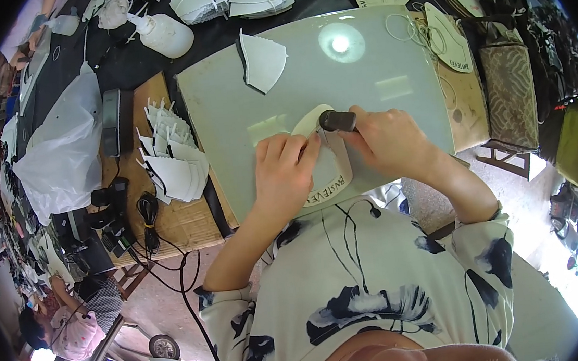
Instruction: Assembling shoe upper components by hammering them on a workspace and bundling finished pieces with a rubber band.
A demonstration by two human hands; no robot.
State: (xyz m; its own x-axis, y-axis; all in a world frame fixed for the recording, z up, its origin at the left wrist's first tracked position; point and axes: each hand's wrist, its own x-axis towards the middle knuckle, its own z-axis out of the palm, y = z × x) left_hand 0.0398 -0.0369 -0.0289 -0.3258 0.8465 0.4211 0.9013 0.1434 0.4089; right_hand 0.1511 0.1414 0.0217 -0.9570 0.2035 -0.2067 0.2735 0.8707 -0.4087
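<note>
My L hand (283,171) bears on the cream template (345,165) on the glassy board (228,117), prob. so it won't slip, tho can't tell if it's pinching; my R hand (392,140) is clamped round the dark tool (337,120) by the template's far end. White pieces (177,156) sit L on the counter (190,230), prob. for easy reach.

Lighting bright; fisheye distortion marked.
Round glare and paler rectangular reflections on glossy board (394,51); white overexposure at lower right; rim darkens to black, straight edges bow, outer background soft; centre acceptably sharp.
</note>
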